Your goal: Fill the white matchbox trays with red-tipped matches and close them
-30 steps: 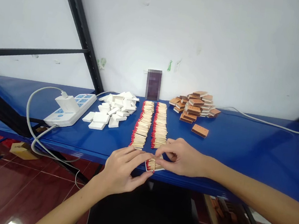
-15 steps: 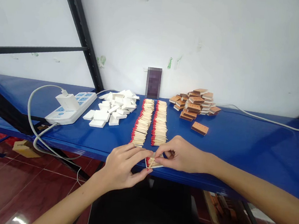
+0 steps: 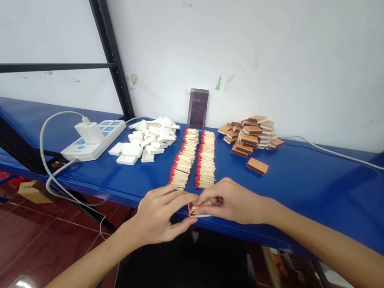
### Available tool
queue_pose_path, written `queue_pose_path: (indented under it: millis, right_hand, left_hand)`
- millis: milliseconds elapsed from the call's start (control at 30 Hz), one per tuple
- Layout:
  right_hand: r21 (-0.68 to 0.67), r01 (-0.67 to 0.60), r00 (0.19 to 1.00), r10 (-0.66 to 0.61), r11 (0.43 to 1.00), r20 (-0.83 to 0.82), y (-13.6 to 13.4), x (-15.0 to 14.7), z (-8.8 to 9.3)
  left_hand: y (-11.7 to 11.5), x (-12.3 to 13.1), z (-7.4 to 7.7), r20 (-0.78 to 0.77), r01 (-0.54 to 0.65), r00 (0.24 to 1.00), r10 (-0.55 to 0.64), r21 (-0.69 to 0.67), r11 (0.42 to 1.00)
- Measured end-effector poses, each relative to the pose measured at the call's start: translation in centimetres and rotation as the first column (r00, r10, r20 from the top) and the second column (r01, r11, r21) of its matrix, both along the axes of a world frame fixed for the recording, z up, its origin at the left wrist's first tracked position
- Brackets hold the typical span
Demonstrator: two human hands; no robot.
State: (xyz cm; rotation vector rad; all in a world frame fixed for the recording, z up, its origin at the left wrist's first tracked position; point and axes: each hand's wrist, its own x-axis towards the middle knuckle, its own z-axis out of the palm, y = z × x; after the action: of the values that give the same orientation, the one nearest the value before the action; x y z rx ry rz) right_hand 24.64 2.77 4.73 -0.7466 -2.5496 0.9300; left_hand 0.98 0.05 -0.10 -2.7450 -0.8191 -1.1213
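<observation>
At the front edge of the blue shelf, a white matchbox tray (image 3: 203, 216) holds red-headed matches (image 3: 192, 210). My left hand (image 3: 160, 212) grips the tray's left end between thumb and fingers. Over the tray, my right hand (image 3: 228, 202) pinches at the matches inside, its fingertips down among them and covering part of the tray. Just beyond my hands lie two long rows of loose matches, a left row (image 3: 184, 157) and a right row (image 3: 206, 159), heads pointing left.
White empty trays (image 3: 151, 137) are heaped to the left, beside a power strip (image 3: 91, 144) with a plugged-in charger and cable. Brown matchbox sleeves (image 3: 250, 137) are piled at right, with one sleeve (image 3: 257, 166) lying apart. A pixelated dark rectangle (image 3: 198, 108) stands against the wall.
The tilted match in my right fingers has gone down among the matches in the tray. My right fingertips are lower and slightly further left. My left hand keeps its grip.
</observation>
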Motion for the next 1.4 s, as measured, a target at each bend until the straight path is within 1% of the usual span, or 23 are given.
queue_pose_path:
  millis: [167,400,500,700,900,1000,1167,1400]
  right_hand:
    - [0.018,0.014,1.0,-0.014,1.0,0.006,0.05,-0.15,0.07]
    - [0.038,-0.05,0.997,0.048,0.998,0.056,0.09,-0.21,-0.06]
    - [0.062,-0.033,0.999,0.03,0.998,0.043,0.11,-0.18,-0.14]
    - [0.118,0.006,0.995,-0.018,0.993,0.099,-0.01,-0.18,0.01]
    - [0.194,0.027,0.994,-0.046,0.981,0.096,-0.16,0.32,0.1]
    - [0.172,0.046,0.994,-0.063,0.984,0.095,-0.27,0.4,0.2]
    - [0.129,0.072,0.99,-0.087,0.989,0.109,-0.29,0.08,0.31]
    - [0.119,0.107,0.99,-0.117,0.987,0.08,-0.36,-0.03,0.42]
  left_hand:
    - [-0.02,-0.01,0.04,0.0,-0.008,1.0,0.008,0.009,1.0]
    - [-0.1,-0.08,-0.2,0.025,-0.047,0.999,0.046,0.044,0.998]
    - [-0.09,-0.04,-0.16,0.027,-0.039,0.999,0.038,0.041,0.998]
    - [0.03,-0.03,-0.07,0.008,-0.027,1.0,0.026,0.037,0.999]
    - [0.08,-0.18,-0.21,-0.012,-0.037,0.999,0.038,0.056,0.998]
    - [0.0,-0.13,-0.15,-0.012,-0.045,0.999,0.046,0.055,0.997]
    - [-0.04,-0.02,0.04,-0.008,-0.011,1.0,0.011,-0.013,1.0]
    - [0.06,-0.02,-0.08,-0.011,-0.01,1.0,0.01,0.002,1.0]
